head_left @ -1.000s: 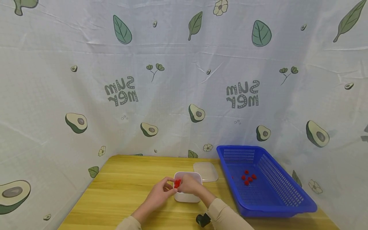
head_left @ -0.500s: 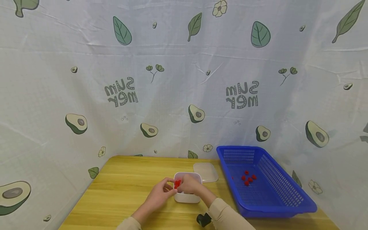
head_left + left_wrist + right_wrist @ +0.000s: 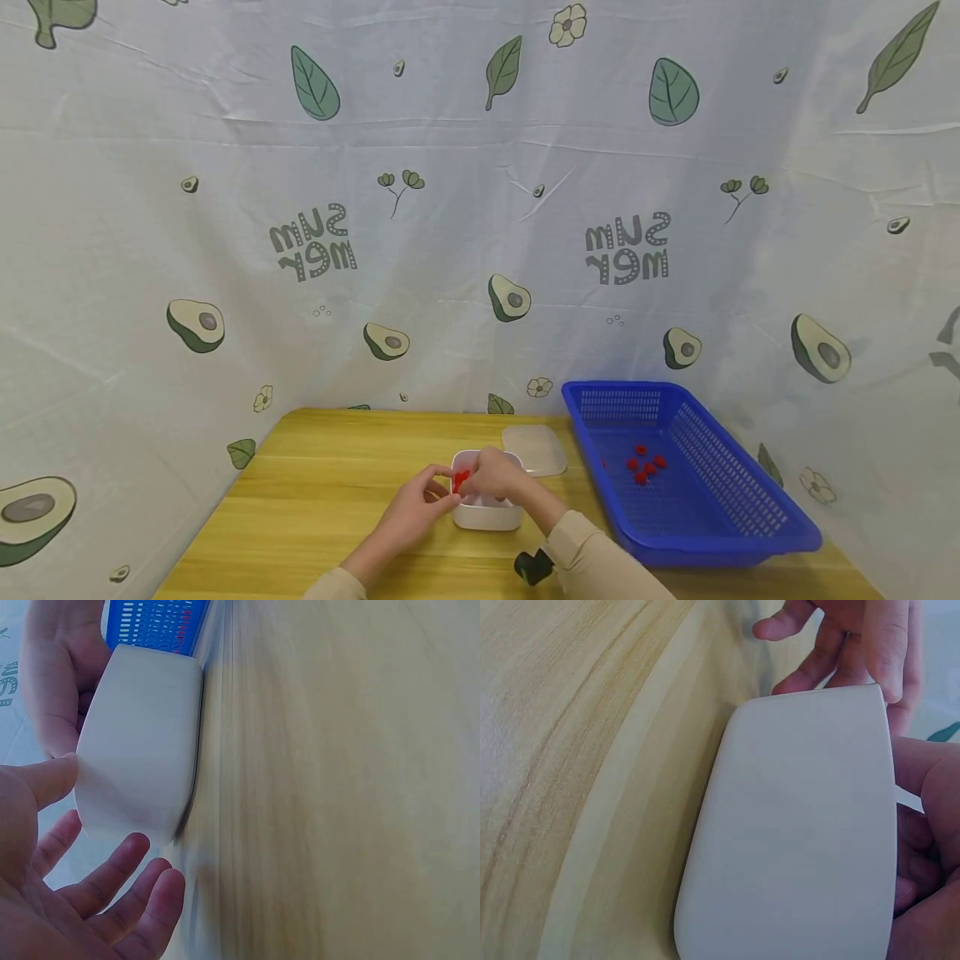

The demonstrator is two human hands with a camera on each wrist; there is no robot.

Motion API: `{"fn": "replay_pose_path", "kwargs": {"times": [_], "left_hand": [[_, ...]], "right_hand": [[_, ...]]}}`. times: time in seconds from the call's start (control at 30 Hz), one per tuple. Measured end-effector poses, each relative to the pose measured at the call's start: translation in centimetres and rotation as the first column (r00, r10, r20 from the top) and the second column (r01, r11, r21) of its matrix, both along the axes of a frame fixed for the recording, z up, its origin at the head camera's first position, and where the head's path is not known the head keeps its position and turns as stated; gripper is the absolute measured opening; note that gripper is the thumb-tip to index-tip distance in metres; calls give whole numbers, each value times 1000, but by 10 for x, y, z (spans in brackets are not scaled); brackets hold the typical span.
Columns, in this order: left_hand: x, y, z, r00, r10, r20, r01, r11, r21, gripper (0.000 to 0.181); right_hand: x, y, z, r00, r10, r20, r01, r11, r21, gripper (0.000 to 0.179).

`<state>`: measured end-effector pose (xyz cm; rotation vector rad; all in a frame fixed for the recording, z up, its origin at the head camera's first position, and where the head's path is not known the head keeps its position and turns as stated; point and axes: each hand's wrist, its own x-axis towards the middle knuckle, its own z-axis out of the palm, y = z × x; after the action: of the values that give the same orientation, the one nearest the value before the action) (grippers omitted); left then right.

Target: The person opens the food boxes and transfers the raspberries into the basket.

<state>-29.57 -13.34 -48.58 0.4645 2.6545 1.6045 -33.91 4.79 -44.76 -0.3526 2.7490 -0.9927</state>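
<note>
A small white box (image 3: 487, 517) with rounded corners stands on the table in the head view. Several small red pieces (image 3: 461, 478) lie inside at its left. My left hand (image 3: 415, 507) is at the box's left side, thumb at the rim; in the left wrist view its other fingers (image 3: 109, 879) are spread beside the wall. My right hand (image 3: 497, 477) reaches over the rim, its fingertips down in the box next to the red pieces. In the right wrist view the box wall (image 3: 802, 825) hides those fingertips, so whether they hold anything is unclear.
Right of the box stands a blue perforated basket (image 3: 720, 546) with several red pieces (image 3: 648, 468) on its floor. A flat translucent lid (image 3: 536, 450) lies behind the box. A dark object (image 3: 533, 567) is beside my right sleeve. A printed curtain (image 3: 450, 250) hangs behind the table.
My right hand has risen slightly within the box, so more of the box's inside shows. The left hand stays at the rim. The head view has shifted a little.
</note>
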Motion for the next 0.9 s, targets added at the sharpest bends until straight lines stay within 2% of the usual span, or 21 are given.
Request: {"fn": "replay_pose_path", "kwargs": {"times": [0.27, 0.5, 0.7, 0.9], "left_hand": [[0, -1, 1, 1000, 0, -14, 1, 1000, 13, 41], [0, -1, 1, 1000, -2, 12, 2, 1000, 12, 38], [0, -1, 1, 1000, 4, 22, -4, 1000, 3, 40], [0, 0, 2, 999, 16, 35, -16, 1000, 1, 41]], "right_hand": [[-3, 2, 7, 999, 37, -17, -37, 999, -3, 22], [0, 7, 21, 998, 64, -13, -65, 998, -24, 18], [-1, 16, 32, 996, 80, -45, -80, 997, -7, 22], [-1, 28, 44, 999, 38, -35, -40, 999, -36, 18]]}}
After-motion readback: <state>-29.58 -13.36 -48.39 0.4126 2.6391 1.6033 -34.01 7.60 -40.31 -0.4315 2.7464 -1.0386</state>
